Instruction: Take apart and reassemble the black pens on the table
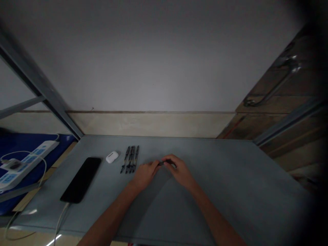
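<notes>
Over the middle of the grey table [217,184], my left hand [145,175] pinches one end of a short dark pen [161,163]. The other end is gripped by my right hand [181,171], its thumb and fingers closed round it. The fingers cover much of the pen, so I cannot tell whether it is whole or in parts. Just left of my left hand, several similar pens [131,159] with black ends and paler middles lie side by side in a row.
A white earbud case [112,156] lies left of the pens. Nearer the left edge is a black phone [81,179] with a white cable [60,218] running off the front. A white power strip [28,165] rests on a blue surface beyond. A wall [153,68] stands behind the table.
</notes>
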Action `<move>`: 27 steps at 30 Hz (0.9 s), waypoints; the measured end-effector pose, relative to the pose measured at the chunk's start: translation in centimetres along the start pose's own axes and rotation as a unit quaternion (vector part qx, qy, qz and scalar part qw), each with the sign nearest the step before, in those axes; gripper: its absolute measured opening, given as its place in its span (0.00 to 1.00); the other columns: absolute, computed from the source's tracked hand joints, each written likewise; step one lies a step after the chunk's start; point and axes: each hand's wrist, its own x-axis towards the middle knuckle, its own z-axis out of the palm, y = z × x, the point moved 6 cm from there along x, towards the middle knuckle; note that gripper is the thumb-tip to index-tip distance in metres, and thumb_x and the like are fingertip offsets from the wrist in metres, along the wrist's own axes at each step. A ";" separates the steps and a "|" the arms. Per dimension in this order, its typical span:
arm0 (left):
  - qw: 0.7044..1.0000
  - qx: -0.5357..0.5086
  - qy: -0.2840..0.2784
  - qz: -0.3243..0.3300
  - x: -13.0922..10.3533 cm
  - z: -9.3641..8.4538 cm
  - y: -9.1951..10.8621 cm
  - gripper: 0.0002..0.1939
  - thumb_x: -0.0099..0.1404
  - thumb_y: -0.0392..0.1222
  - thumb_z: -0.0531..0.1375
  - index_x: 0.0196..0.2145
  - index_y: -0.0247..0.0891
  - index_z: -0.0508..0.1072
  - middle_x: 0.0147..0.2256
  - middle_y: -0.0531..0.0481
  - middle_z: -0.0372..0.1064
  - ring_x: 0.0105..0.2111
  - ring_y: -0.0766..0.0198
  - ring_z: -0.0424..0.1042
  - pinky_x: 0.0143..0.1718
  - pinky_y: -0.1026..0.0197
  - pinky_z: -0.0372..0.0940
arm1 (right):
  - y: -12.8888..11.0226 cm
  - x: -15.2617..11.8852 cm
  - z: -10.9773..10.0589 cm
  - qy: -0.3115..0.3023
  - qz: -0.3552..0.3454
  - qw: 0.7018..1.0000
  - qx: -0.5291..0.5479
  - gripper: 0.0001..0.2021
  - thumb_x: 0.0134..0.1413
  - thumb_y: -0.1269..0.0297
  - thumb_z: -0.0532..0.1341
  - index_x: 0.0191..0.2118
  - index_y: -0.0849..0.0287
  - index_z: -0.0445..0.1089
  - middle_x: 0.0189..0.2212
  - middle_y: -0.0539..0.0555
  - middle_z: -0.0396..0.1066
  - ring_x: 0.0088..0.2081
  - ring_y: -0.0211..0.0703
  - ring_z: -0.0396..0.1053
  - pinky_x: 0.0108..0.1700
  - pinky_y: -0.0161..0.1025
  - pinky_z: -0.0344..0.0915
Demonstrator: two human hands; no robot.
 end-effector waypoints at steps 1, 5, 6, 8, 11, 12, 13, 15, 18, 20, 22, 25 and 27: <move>1.000 0.002 0.002 0.003 0.0 0.0 0.0 0.18 0.73 0.49 0.42 0.51 0.41 0.64 0.40 0.46 0.73 0.38 0.59 0.74 0.37 0.61 0.66 | -0.1 0.0 0.1 -0.006 -0.010 1.000 0.001 0.10 0.59 0.60 0.56 0.43 0.55 0.71 0.41 0.55 0.71 0.43 0.43 0.69 0.45 0.39 0.65; 0.998 0.016 0.017 0.054 0.0 0.1 0.6 0.17 0.73 0.49 0.44 0.51 0.42 0.65 0.41 0.47 0.72 0.41 0.60 0.73 0.40 0.60 0.66 | 0.4 -0.1 0.5 -0.026 0.040 0.998 -0.027 0.12 0.61 0.57 0.54 0.40 0.57 0.70 0.31 0.53 0.72 0.33 0.41 0.70 0.35 0.36 0.65; 0.997 0.021 0.024 0.069 0.0 0.1 0.8 0.17 0.72 0.49 0.44 0.50 0.42 0.66 0.41 0.47 0.71 0.42 0.60 0.72 0.42 0.59 0.66 | 0.6 -0.2 0.6 -0.034 0.060 0.997 -0.037 0.13 0.62 0.56 0.53 0.38 0.57 0.70 0.26 0.51 0.70 0.28 0.41 0.69 0.32 0.36 0.64; 0.995 0.032 0.038 0.085 0.0 0.1 1.1 0.16 0.72 0.48 0.45 0.49 0.41 0.67 0.41 0.47 0.71 0.44 0.59 0.70 0.44 0.58 0.66 | 0.8 -0.2 0.8 -0.045 0.078 0.995 -0.048 0.15 0.63 0.55 0.52 0.34 0.57 0.69 0.20 0.48 0.66 0.23 0.39 0.66 0.28 0.35 0.61; 0.995 0.037 0.042 0.081 0.1 0.2 1.1 0.16 0.72 0.46 0.46 0.47 0.38 0.68 0.41 0.47 0.70 0.44 0.59 0.70 0.44 0.57 0.66 | 0.6 -0.2 0.8 -0.029 0.068 0.997 -0.032 0.10 0.61 0.57 0.55 0.38 0.57 0.69 0.27 0.50 0.71 0.30 0.41 0.70 0.33 0.36 0.64; 0.996 0.036 0.038 0.074 0.2 0.3 1.0 0.16 0.72 0.45 0.46 0.46 0.37 0.69 0.41 0.47 0.70 0.43 0.59 0.70 0.44 0.58 0.66 | 0.5 -0.2 0.7 -0.022 0.063 0.998 -0.024 0.09 0.59 0.59 0.56 0.40 0.57 0.69 0.30 0.51 0.73 0.33 0.42 0.70 0.37 0.37 0.65; 0.997 0.033 0.034 0.067 0.2 0.3 0.8 0.16 0.72 0.45 0.46 0.46 0.37 0.69 0.41 0.47 0.70 0.43 0.59 0.70 0.43 0.58 0.66 | 0.4 -0.1 0.6 -0.016 0.056 0.998 -0.018 0.09 0.58 0.60 0.58 0.42 0.57 0.69 0.33 0.52 0.73 0.36 0.43 0.71 0.40 0.38 0.65; 0.998 0.024 0.030 0.058 0.2 0.3 0.4 0.16 0.72 0.45 0.45 0.46 0.37 0.69 0.41 0.47 0.70 0.42 0.60 0.70 0.43 0.59 0.66 | 0.1 -0.1 0.5 -0.014 0.037 0.999 -0.011 0.09 0.56 0.63 0.59 0.42 0.57 0.70 0.36 0.53 0.73 0.40 0.44 0.70 0.44 0.40 0.65; 0.998 0.014 0.041 0.056 0.2 0.1 0.1 0.16 0.73 0.46 0.45 0.46 0.37 0.68 0.41 0.47 0.70 0.43 0.60 0.70 0.44 0.59 0.65 | -0.5 0.0 0.4 -0.030 0.001 1.000 0.003 0.07 0.55 0.65 0.60 0.40 0.57 0.72 0.38 0.55 0.72 0.42 0.44 0.69 0.47 0.41 0.64; 0.997 0.019 0.049 0.060 0.2 0.1 0.1 0.16 0.73 0.45 0.45 0.46 0.37 0.68 0.40 0.47 0.70 0.44 0.60 0.69 0.45 0.59 0.65 | -0.7 0.0 0.5 -0.041 -0.005 0.999 0.013 0.07 0.55 0.63 0.61 0.39 0.57 0.72 0.38 0.55 0.72 0.41 0.44 0.69 0.47 0.40 0.64; 0.996 0.029 0.054 0.068 0.1 0.1 0.2 0.16 0.73 0.45 0.45 0.46 0.38 0.69 0.41 0.47 0.70 0.44 0.59 0.69 0.46 0.58 0.65 | -0.5 -0.1 0.6 -0.047 0.018 0.999 0.011 0.09 0.57 0.60 0.59 0.40 0.57 0.72 0.34 0.53 0.73 0.37 0.42 0.70 0.42 0.38 0.66; 0.996 0.032 0.048 0.069 0.0 0.4 0.5 0.17 0.73 0.46 0.44 0.45 0.37 0.69 0.41 0.47 0.70 0.44 0.59 0.69 0.45 0.58 0.65 | 0.1 -0.3 0.8 -0.052 0.064 0.996 -0.015 0.12 0.61 0.57 0.54 0.38 0.57 0.73 0.25 0.50 0.72 0.28 0.41 0.69 0.32 0.36 0.64; 0.998 0.024 0.035 0.053 0.1 0.6 0.5 0.17 0.73 0.46 0.43 0.46 0.38 0.68 0.40 0.47 0.71 0.42 0.60 0.71 0.42 0.59 0.65 | 0.1 -0.3 0.9 -0.050 0.068 0.996 -0.017 0.12 0.60 0.58 0.54 0.37 0.57 0.73 0.26 0.51 0.73 0.29 0.41 0.70 0.33 0.36 0.64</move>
